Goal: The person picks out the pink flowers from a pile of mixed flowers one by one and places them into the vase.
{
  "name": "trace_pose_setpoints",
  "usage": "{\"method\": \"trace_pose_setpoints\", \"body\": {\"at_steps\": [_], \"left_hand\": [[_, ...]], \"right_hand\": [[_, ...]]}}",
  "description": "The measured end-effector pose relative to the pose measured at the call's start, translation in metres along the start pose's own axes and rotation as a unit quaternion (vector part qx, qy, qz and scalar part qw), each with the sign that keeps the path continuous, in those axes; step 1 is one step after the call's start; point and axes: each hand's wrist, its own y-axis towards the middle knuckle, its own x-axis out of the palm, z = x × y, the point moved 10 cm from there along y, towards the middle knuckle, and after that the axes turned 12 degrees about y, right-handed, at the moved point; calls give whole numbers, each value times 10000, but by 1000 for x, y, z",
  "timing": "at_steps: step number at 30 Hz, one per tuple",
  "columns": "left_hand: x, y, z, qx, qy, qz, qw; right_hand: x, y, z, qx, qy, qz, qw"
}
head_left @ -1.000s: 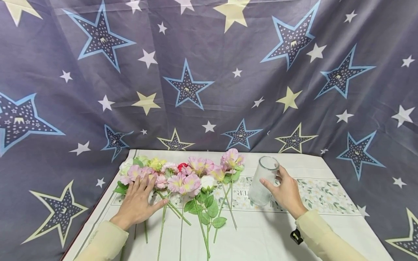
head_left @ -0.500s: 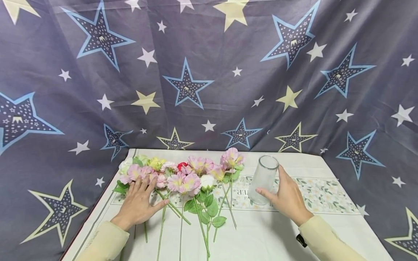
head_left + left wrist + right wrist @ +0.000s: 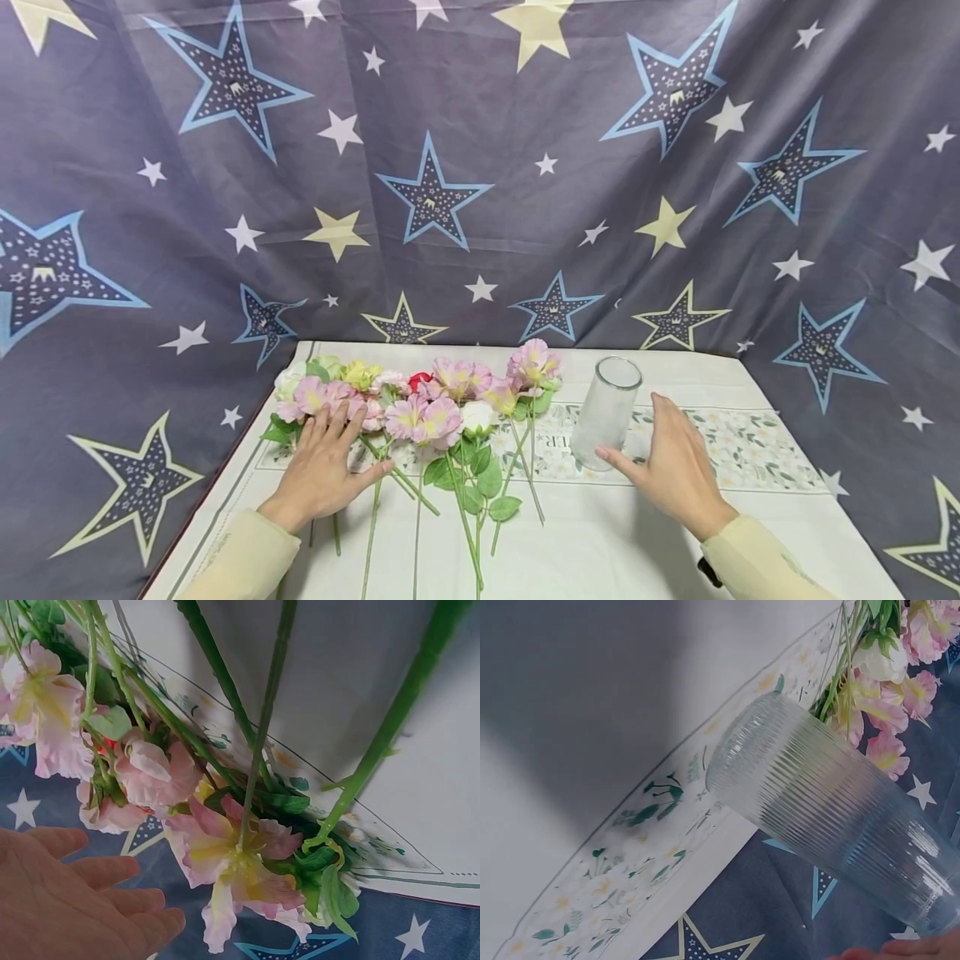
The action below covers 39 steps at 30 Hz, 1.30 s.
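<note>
A clear ribbed glass vase [image 3: 602,425] stands upright on the right half of the table; its fine vertical ridges show in the right wrist view. My right hand [image 3: 678,475] is just right of it, fingers extended and thumb toward the vase's lower side. Whether the thumb touches the glass I cannot tell. On the left, my left hand [image 3: 318,471] lies spread over the near side of a pink-and-yellow flower [image 3: 315,393], and the fingers grip nothing. In the left wrist view its straight fingers [image 3: 105,871] are beside the blooms [image 3: 232,855].
Several artificial flowers lie in a row, stems toward me: a yellow bloom [image 3: 361,375], a red one [image 3: 420,382], a white rose [image 3: 477,417] and pink ones [image 3: 534,364]. A floral printed band [image 3: 750,450] crosses the white tablecloth [image 3: 570,542]. A starry curtain [image 3: 510,250] hangs behind.
My right hand has let go of the vase and drawn back to the right and toward me. The vase stays in place. The left hand has hardly moved.
</note>
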Motion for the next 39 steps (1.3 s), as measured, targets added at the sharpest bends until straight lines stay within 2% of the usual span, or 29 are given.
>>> {"method": "trace_pose_setpoints", "body": {"at_steps": [8, 19, 24, 31, 37, 39], "left_hand": [[0, -2, 6, 18, -99, -78, 9999], [2, -10, 15, 61, -121, -13, 9999], [-3, -12, 19, 45, -153, 245, 9996], [-22, -10, 28, -143, -200, 844, 9961], [-23, -10, 49, -141, -442, 1011, 9938], [-19, -9, 54, -191, -595, 923, 9938]], "right_hand": [[-4, -15, -8, -220, -53, 274, 9994], [16, -37, -28, -672, 68, 159, 9976], [23, -44, -38, -836, 72, 95, 9964], [29, -49, -51, -941, 107, -2, 9955], [34, -51, -57, -1003, 150, -68, 9948], [35, -52, -60, -1054, 169, -78, 9943]]}}
